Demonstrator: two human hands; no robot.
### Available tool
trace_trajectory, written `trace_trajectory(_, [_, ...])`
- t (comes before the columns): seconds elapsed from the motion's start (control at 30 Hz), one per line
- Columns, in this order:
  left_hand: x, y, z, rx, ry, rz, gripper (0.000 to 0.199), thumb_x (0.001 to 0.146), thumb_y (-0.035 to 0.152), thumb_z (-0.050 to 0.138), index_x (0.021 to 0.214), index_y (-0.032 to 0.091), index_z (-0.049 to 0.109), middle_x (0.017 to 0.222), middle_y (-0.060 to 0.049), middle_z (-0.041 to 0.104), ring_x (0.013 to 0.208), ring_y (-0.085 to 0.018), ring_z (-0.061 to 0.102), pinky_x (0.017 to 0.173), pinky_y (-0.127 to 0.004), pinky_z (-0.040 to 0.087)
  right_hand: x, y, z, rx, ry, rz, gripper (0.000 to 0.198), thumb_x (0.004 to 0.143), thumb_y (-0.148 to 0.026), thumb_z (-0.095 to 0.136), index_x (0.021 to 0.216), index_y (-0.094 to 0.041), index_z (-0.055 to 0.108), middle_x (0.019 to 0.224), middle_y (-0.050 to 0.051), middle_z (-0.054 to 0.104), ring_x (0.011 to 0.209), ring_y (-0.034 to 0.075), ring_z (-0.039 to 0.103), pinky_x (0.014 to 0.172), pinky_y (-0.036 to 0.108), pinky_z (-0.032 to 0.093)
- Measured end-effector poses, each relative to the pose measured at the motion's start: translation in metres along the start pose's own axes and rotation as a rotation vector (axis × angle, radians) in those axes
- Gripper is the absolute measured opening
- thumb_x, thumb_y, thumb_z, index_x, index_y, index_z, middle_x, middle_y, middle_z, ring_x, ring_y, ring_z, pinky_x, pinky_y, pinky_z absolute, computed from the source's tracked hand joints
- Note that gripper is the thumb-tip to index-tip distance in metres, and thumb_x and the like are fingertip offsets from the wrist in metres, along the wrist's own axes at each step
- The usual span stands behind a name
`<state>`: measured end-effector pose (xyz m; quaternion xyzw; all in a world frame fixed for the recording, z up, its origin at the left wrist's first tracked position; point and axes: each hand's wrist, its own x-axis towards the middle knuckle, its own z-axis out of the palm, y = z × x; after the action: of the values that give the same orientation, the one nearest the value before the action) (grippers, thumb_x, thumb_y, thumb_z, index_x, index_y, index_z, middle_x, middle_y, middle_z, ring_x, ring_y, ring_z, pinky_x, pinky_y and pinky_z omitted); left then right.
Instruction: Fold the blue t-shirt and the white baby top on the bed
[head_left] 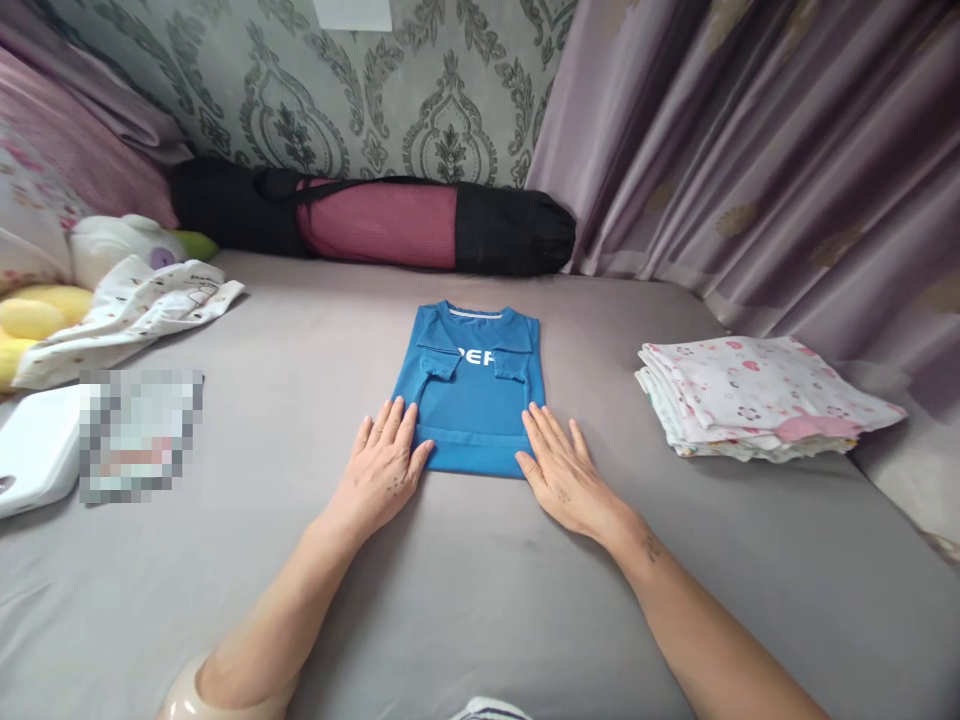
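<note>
A blue shirt (472, 410) with white lettering lies on the grey bed sheet (465, 590), its sides and sleeves turned in over the front. Its collar points away from me, and the near hem is folded up in a band. My left hand (386, 460) rests flat against the shirt's lower left edge, fingers outstretched. At the lower right edge my right hand (562, 465) lies the same way, fingers spread and touching the fabric. Neither hand grips anything. The sleeve ends partly cover the lettering.
A stack of folded patterned cloths (757, 395) lies to the right. On the left are a white plastic object (37, 450), a blurred-out item (142, 435), a patterned cloth (142, 310) and plush toys (45, 310). A long black and maroon bag (375, 222) lies along the wall.
</note>
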<state>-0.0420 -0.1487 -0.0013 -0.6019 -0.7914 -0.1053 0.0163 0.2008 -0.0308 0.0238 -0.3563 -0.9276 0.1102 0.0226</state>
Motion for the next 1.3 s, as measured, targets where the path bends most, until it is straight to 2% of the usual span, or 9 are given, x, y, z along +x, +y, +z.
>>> trace_trajectory(0.2, [0.0,0.0,-0.01,-0.05,-0.021,0.0,0.058,0.098,0.047,0.031,0.144,0.012,0.039,0.152,-0.018,0.037,0.144,-0.032,0.026,0.115,-0.058,0.021,0.0,0.0,0.0,-0.009,0.01,0.012,0.061,0.101,-0.045,0.021,0.154,-0.014,0.017,0.159,0.009,0.014,0.147,0.023,0.012,0.119,0.055,0.012])
trace_trajectory(0.3, [-0.001,-0.001,-0.014,-0.113,0.051,0.138,0.053,0.097,0.049,0.037,0.139,0.019,0.046,0.149,-0.016,0.041,0.142,-0.032,0.03,0.113,-0.059,0.021,0.0,-0.002,-0.002,-0.004,0.034,-0.001,0.06,0.101,-0.044,0.023,0.153,-0.014,0.021,0.159,0.01,0.018,0.147,0.023,0.014,0.119,0.054,0.013])
trace_trajectory(0.4, [0.0,0.0,-0.016,-0.183,0.083,0.297,0.044,0.092,0.051,0.051,0.127,0.026,0.057,0.142,-0.012,0.05,0.134,-0.029,0.042,0.11,-0.052,0.029,0.0,-0.006,-0.007,-0.001,0.121,-0.049,0.056,0.101,-0.041,0.03,0.15,-0.015,0.029,0.157,0.011,0.026,0.146,0.024,0.018,0.118,0.054,0.014])
trace_trajectory(0.57, [0.001,0.005,-0.017,-0.247,0.048,0.398,0.024,0.092,0.04,0.056,0.108,0.027,0.066,0.117,-0.006,0.065,0.109,-0.022,0.056,0.095,-0.041,0.039,-0.002,-0.018,-0.011,0.087,0.3,-0.221,0.037,0.096,-0.033,0.048,0.13,-0.021,0.056,0.139,0.01,0.053,0.132,0.024,0.044,0.114,0.05,0.026])
trace_trajectory(0.63, [0.001,0.008,-0.018,-0.256,0.048,0.419,0.02,0.094,0.036,0.052,0.104,0.025,0.067,0.111,-0.005,0.066,0.104,-0.02,0.057,0.091,-0.038,0.039,-0.003,-0.023,-0.011,0.136,0.324,-0.28,0.027,0.094,-0.029,0.053,0.118,-0.022,0.064,0.125,0.008,0.062,0.119,0.022,0.053,0.109,0.046,0.033])
trace_trajectory(0.73, [0.0,0.011,-0.022,-0.248,0.06,0.452,0.022,0.098,0.031,0.046,0.099,0.023,0.067,0.106,-0.004,0.067,0.098,-0.018,0.058,0.088,-0.036,0.039,-0.005,-0.029,-0.01,0.176,0.314,-0.331,0.02,0.093,-0.025,0.056,0.11,-0.022,0.067,0.114,0.007,0.065,0.11,0.021,0.056,0.102,0.041,0.04])
trace_trajectory(1.0, [0.0,0.019,-0.029,-0.219,0.113,0.443,0.024,0.101,0.025,0.038,0.102,0.019,0.061,0.102,-0.005,0.07,0.093,-0.017,0.062,0.082,-0.032,0.041,-0.004,-0.027,-0.003,0.174,0.303,-0.314,0.025,0.09,-0.024,0.06,0.115,-0.02,0.064,0.117,0.008,0.063,0.112,0.023,0.054,0.099,0.04,0.043])
trace_trajectory(1.13, [0.001,0.02,-0.03,-0.217,0.116,0.409,0.023,0.101,0.026,0.037,0.101,0.019,0.059,0.101,-0.005,0.071,0.093,-0.017,0.063,0.082,-0.032,0.043,-0.001,-0.019,0.002,0.146,0.335,-0.288,0.031,0.092,-0.012,0.05,0.118,-0.021,0.063,0.117,0.008,0.063,0.113,0.023,0.055,0.097,0.041,0.046])
trace_trajectory(1.3, [0.002,0.014,-0.026,-0.16,0.075,0.394,0.02,0.097,0.029,0.046,0.11,0.02,0.058,0.115,-0.008,0.067,0.105,-0.022,0.06,0.086,-0.036,0.044,0.003,-0.012,0.004,0.191,0.38,-0.239,0.034,0.092,-0.01,0.045,0.118,-0.021,0.064,0.116,0.008,0.065,0.111,0.022,0.057,0.097,0.039,0.049])
